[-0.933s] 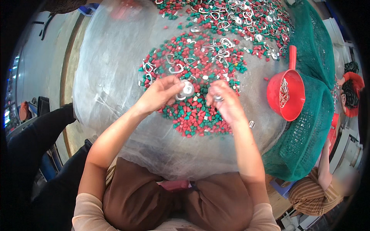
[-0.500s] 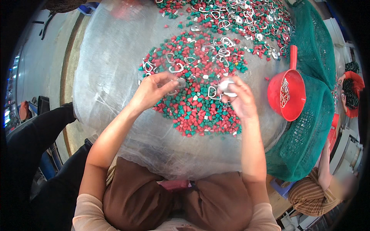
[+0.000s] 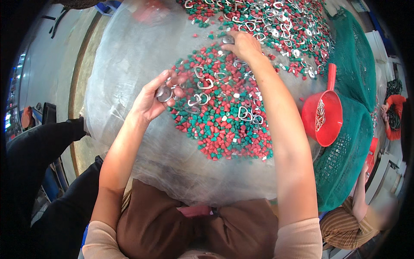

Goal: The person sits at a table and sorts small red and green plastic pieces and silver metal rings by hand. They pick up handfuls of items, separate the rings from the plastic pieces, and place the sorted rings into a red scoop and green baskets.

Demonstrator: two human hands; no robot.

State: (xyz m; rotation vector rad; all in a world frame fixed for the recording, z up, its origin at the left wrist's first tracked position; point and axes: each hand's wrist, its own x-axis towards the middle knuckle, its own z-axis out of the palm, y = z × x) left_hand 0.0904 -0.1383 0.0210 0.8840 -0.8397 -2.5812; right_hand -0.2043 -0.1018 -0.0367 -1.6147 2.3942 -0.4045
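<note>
The left hand (image 3: pixel 152 98) is clamped on a disc (image 3: pixel 164 93) left of the cones (image 3: pixel 215 142). The right hand's (image 3: pixel 246 46) thumb and finger flank a second disc (image 3: pixel 227 39) beyond them; whether they grip it I cannot tell. A rim-only pinch could let either disc slip; an outward swing of the right forearm (image 3: pixel 284 116) might knock the scoop (image 3: pixel 310 113).

We find the scene bright in the middle, with soft light, a pale sheen across the sheet (image 3: pixel 110 82) and a glint on the disc (image 3: pixel 164 94). Lights (image 3: pixel 7 120) glare at far left. Blur softens the left hand's (image 3: pixel 148 102) fingers. Straight edges bow toward the black rim, where the dark trousers (image 3: pixel 45 140) lose detail.
</note>
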